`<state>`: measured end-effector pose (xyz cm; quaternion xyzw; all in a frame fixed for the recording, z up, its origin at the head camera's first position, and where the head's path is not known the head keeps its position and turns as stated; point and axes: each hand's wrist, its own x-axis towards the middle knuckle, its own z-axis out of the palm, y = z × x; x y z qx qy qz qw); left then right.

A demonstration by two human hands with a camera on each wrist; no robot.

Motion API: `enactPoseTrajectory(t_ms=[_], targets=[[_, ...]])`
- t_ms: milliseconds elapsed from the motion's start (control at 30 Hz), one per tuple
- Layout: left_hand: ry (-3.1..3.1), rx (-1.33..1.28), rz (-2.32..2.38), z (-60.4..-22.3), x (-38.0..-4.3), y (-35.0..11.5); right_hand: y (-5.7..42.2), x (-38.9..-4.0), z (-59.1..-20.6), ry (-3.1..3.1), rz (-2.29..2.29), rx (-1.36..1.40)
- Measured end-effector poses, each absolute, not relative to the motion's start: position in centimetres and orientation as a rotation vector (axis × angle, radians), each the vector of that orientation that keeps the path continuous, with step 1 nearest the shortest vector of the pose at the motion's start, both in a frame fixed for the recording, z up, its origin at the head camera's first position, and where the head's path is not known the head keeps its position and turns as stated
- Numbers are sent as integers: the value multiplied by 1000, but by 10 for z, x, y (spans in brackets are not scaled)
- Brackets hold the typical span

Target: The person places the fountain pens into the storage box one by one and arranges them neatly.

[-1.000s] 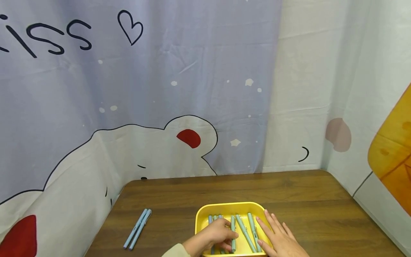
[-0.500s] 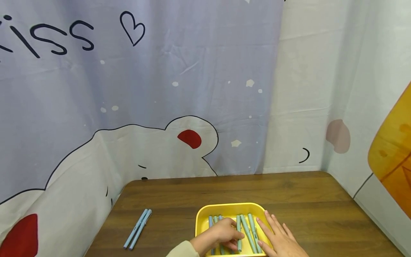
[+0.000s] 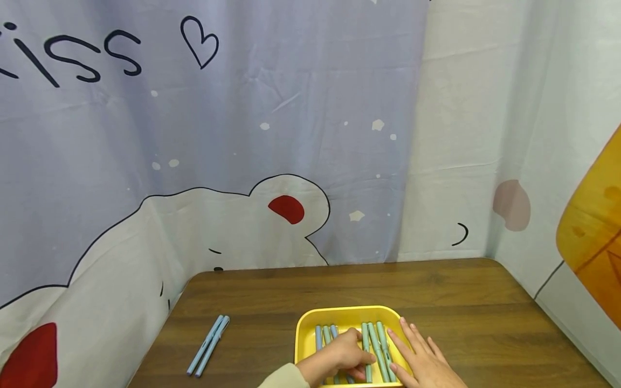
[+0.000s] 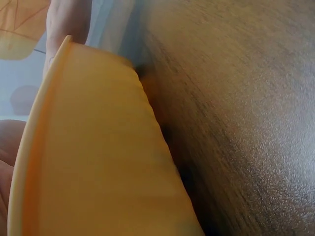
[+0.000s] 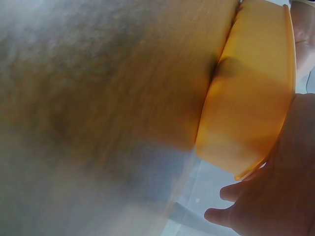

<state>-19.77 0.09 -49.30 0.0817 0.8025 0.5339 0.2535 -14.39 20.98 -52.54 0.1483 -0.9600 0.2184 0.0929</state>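
Note:
My left hand reaches into the yellow tray and pinches a green pen between its fingers. To the right of that pen lie two more green pens, the middle one and the outer one, all three close together. Left of the hand are a blue pen, a green pen and another blue pen, their lower parts partly hidden by the hand. My right hand rests on the tray's right rim, fingers straight and spread. In the right wrist view the right hand lies beside the tray wall.
Two blue pens lie side by side on the wooden table, left of the tray. A printed curtain hangs behind the table and along its sides.
My left hand has slid the green pen rightward inside the tray, up to the other two green pens. Those two now lie closer together. The right hand stays on the rim.

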Motion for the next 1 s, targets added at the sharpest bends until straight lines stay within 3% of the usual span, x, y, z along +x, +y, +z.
enactPoseTrajectory(t_ms=[533,1000], targets=[[2254,245,1363,-487,-196,-4,208,-143,-523,-2870,669,429],[2230,394,1407,-445,-196,-46,208,-144,-526,-2838,648,419]])
